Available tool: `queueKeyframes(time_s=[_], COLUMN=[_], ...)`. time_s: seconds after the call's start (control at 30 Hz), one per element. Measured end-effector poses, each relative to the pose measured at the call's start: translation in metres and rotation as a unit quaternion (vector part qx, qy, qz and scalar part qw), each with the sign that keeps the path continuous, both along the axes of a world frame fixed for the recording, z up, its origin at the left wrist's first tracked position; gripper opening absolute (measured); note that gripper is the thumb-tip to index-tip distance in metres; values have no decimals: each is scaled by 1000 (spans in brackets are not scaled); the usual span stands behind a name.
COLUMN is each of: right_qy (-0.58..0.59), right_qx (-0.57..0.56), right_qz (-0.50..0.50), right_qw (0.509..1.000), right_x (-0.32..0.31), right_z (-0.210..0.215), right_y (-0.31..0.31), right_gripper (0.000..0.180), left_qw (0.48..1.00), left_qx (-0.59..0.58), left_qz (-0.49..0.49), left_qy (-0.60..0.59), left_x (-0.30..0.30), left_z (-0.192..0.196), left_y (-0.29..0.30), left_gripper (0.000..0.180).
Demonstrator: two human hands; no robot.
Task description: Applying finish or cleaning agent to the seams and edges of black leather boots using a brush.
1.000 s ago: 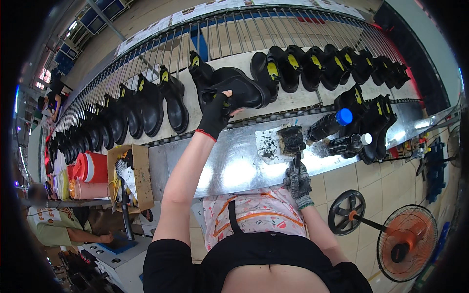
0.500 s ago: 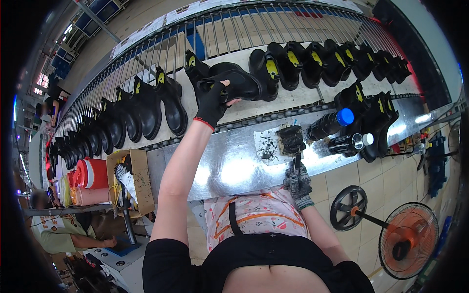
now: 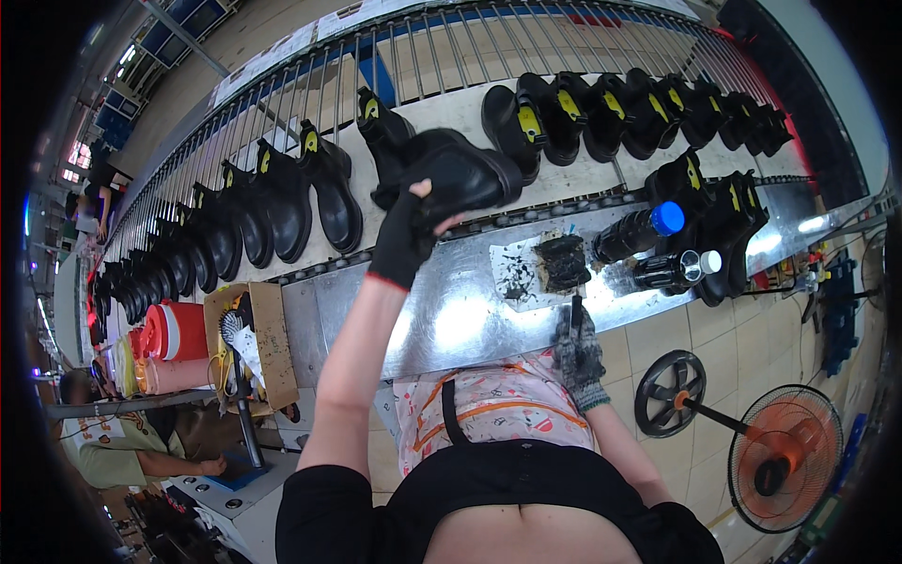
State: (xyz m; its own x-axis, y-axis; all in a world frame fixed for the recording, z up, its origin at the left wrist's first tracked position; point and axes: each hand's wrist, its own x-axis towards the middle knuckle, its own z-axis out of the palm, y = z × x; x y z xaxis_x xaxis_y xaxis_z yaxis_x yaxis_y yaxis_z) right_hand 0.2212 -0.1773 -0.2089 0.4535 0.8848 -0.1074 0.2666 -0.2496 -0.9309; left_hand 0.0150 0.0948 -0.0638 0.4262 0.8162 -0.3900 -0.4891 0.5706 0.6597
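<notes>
My left hand [image 3: 411,235], in a black fingerless glove with a red cuff, grips a black ankle boot [image 3: 460,179] that lies tilted on its side above the conveyor's near edge. Behind it an upright black boot [image 3: 382,136] with a yellow tab is partly covered. My right hand [image 3: 580,362], in a grey speckled knit glove, is closed round a slim dark tool [image 3: 577,310] just off the bench edge; its kind cannot be made out. Beyond its tip, a black-smeared pad [image 3: 564,263] rests on stained white paper [image 3: 512,278].
Black boots line the conveyor [image 3: 620,179] on both sides. On the metal bench [image 3: 451,324] stand a blue-capped bottle [image 3: 628,237], a white-capped bottle [image 3: 667,271] and more boots [image 3: 728,230]. A carton [image 3: 272,348] and red jug [image 3: 178,331] are left; a fan [image 3: 787,456] stands right.
My left hand has drawn the boot slightly toward me and turned it. The belt's boots on the right have shifted a little rightward. My right hand has moved slightly right with the slim tool.
</notes>
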Motion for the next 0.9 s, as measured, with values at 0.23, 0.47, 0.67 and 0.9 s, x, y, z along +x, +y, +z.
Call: queueKeyframes(time_s=[0.23,0.47,0.67,0.9], right_qy=[151,392,202,-55], right_qx=[102,64,-27,7], right_qz=[-43,-84,-25,249], right_qw=[982,914,979,967], right_x=[-14,-14,-4,-1], right_z=[69,76,86,171], right_y=[-6,-4,-9,8], right_gripper=[57,42,15,44], left_qw=[992,978,976,978], left_qx=[-87,-139,-138,-134], left_qz=[84,150,162,150], left_qy=[-45,-50,-54,-50], left_x=[-37,-51,-46,-47], left_z=[26,32,34,29], left_y=[-111,-162,-174,-176], left_gripper=[44,46,42,43])
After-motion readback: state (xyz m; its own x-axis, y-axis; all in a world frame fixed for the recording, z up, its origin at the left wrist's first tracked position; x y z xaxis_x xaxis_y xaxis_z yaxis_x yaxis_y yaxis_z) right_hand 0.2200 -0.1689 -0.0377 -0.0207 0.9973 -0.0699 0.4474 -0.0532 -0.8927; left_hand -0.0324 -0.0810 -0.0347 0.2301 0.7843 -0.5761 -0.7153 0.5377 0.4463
